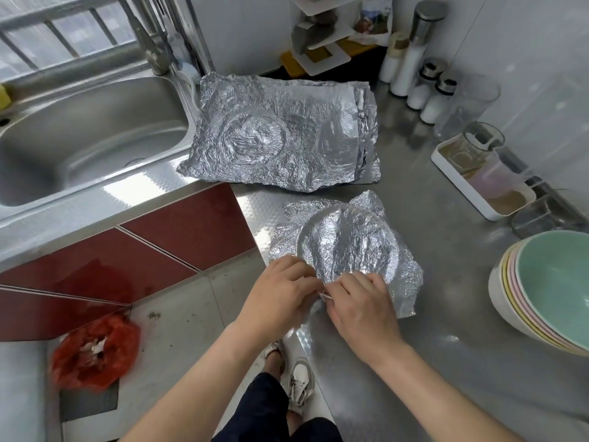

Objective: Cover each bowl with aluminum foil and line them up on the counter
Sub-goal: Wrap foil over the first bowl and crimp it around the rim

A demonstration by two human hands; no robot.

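Head view: a round bowl (347, 247) sits near the front edge of the steel counter (414, 362), capped with crinkled foil (404, 282) drawn over its rim, with loose corners flaring out. The left hand (280, 291) and right hand (360, 301) meet at the near rim, fingers curled, pinching the foil's edge. Behind lies a creased pile of sheets (287, 132); at right are nested pastel bowls (548, 291), the top one green.
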